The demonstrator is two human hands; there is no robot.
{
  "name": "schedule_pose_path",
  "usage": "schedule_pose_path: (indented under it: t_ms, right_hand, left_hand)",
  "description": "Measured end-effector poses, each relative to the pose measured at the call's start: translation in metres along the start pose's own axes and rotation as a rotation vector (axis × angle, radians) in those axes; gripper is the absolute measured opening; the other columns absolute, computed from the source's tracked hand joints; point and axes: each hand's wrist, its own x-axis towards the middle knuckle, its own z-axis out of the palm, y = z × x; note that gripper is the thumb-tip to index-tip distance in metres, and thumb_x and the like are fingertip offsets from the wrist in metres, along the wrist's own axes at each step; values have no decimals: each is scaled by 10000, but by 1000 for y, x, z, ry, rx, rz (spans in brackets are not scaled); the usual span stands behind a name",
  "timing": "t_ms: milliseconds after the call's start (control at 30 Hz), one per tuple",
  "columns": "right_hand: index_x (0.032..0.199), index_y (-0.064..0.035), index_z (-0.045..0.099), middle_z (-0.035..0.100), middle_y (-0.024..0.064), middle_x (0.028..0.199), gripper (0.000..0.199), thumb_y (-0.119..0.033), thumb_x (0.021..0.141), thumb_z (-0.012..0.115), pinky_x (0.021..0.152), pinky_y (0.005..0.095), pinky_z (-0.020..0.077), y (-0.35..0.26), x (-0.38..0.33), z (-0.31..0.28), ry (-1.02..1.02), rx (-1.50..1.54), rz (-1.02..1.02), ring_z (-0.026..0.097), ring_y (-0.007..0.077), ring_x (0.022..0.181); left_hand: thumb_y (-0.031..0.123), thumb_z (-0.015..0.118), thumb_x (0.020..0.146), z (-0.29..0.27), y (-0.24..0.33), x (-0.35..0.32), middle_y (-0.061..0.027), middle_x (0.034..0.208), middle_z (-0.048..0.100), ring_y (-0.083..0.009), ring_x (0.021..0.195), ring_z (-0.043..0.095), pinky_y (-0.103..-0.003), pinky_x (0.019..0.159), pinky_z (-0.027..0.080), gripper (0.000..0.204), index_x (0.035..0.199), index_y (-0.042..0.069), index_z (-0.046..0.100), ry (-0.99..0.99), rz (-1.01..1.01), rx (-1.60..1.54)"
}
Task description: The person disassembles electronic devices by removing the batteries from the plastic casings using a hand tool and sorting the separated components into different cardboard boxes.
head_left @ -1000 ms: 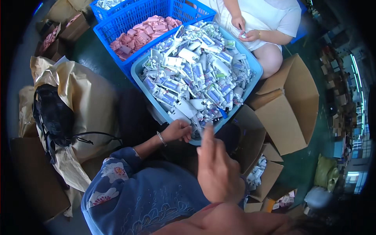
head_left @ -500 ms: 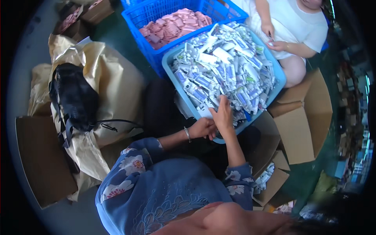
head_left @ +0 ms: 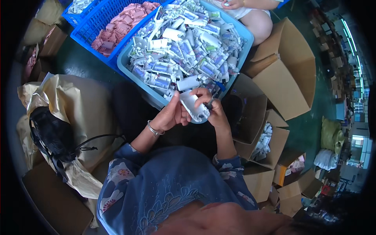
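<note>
Both my hands hold one white plastic blister pack (head_left: 194, 106) just in front of a light blue crate (head_left: 239, 58). My left hand (head_left: 169, 115) grips its left side, thumb near the top. My right hand (head_left: 209, 105) pinches its right edge and also has a small dark thing between the fingers. The crate is heaped with several white and blue packaged items (head_left: 184, 47). A silver bracelet sits on my left wrist.
A darker blue basket (head_left: 88, 23) with pink packs stands behind the crate. Open cardboard boxes (head_left: 282, 82) stand to my right, one with white packs inside. Brown paper and a black bag (head_left: 51, 133) lie to my left. Another person (head_left: 250, 11) sits across.
My right hand came down from the pile in the crate, and both hands now hold a white pack in front of it. The camera has tilted, shifting the crate left.
</note>
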Motion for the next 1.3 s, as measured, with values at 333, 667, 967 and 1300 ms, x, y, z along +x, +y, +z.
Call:
schedule_pose_path:
  t_ms: [333,667,967,1300]
  right_hand:
    - [1170,-12,528,547,-12,717,304,-173,912,529,470,188,350,-13,-41,12,338,224,472,429,25,528]
    - [977,3,611,592,34,697,233,-195,862,575,455,195,391,-32,-113,-19,762,47,630,526,56,527]
    - [907,-63,559,566,48,710,203,-248,851,620,469,253,447,-46,-300,-139,1748,286,541,545,142,561]
    - [1096,10,542,573,69,899,249,-126,888,567,556,184,428,-37,-200,-108,1083,752,312,523,103,736]
  left_hand:
    - [263,428,958,33,3,7,-23,774,558,-56,581,496,-190,472,387,268,1095,38,476,423,164,348]
    - [298,465,945,40,-16,24,-20,860,591,-68,689,519,-196,592,418,329,1156,49,510,375,-72,622]
    - [129,541,901,-22,0,-5,-77,813,611,-131,746,581,-271,640,480,166,999,0,578,484,129,1450]
    - [95,696,727,-15,-15,2,-169,1076,509,-353,937,498,-416,817,413,386,1072,42,532,593,459,1895]
